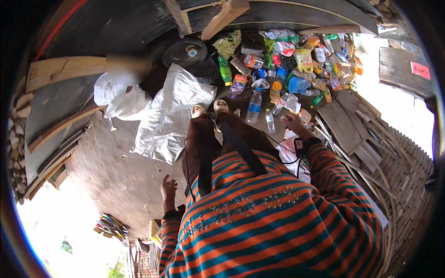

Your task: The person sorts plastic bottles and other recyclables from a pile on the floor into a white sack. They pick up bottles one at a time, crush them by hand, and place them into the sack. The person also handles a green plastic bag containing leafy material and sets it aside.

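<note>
My left hand (pixel 169 188) hangs over the bare ground with its fingers apart and nothing in it. My right hand (pixel 293 124) is low beside the pile of used plastic bottles, its fingers curled; whether the pale spot at the fingertips is a held thing is unclear. Close to it lie a small clear bottle (pixel 270 120) and a crumpled white wrapper (pixel 291 103). A large clear water bottle (pixel 254 107) with a blue label is nearer my feet. The pile also holds a green bottle (pixel 225 71), a yellow jug (pixel 304 60) and a blue container (pixel 299 84).
A big silvery-white sack (pixel 163 118) lies flat left of my shoes, beside a white plastic bag (pixel 120 97). Behind stands a dark round lid (pixel 184 52). Boards (pixel 342 118) and long poles (pixel 363 173) lean along the right. A wooden beam (pixel 222 19) crosses the top.
</note>
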### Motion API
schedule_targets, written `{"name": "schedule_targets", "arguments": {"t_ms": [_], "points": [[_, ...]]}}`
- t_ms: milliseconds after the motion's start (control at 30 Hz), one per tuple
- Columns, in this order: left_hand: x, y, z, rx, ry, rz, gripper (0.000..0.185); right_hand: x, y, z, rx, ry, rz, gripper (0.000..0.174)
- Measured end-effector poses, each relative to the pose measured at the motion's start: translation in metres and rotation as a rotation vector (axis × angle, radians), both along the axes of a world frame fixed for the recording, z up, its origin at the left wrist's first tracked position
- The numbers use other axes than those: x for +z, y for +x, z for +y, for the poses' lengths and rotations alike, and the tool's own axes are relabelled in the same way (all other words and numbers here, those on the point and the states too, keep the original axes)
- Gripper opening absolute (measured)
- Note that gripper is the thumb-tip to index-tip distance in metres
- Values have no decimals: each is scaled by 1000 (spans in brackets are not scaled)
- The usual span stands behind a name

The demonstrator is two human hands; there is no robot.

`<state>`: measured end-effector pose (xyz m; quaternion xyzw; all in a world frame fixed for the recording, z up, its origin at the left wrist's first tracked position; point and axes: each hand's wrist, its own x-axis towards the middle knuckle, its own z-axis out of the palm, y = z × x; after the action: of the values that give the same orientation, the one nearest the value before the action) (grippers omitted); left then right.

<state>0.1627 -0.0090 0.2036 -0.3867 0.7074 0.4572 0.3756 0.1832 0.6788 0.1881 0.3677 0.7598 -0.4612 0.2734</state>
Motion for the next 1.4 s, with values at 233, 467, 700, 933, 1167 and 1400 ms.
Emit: {"name": "schedule_targets", "arguments": {"t_ms": [233, 467, 700, 933, 1167, 1400], "points": [[7, -18, 11, -144, 79, -46, 54, 19, 54, 5, -126, 103, -166, 53], [-11, -59, -16, -250, 126, 51, 52, 33, 127, -35, -270, 97, -280, 55], [-49, -66, -46, -177, 175, 31, 49, 47, 176, -95, -198, 153, -285, 59], [-58, -43, -44, -331, 19, -92, 50, 63, 187, -71, -130, 230, -163, 50], [-50, -33, 5, -274, 80, 49, 50, 30, 146, -24, 141, 320, 14, 43], [-101, -28, 96, -754, -140, 108, 45, -20, 142, 26, -22, 46, -4, 37]]}}
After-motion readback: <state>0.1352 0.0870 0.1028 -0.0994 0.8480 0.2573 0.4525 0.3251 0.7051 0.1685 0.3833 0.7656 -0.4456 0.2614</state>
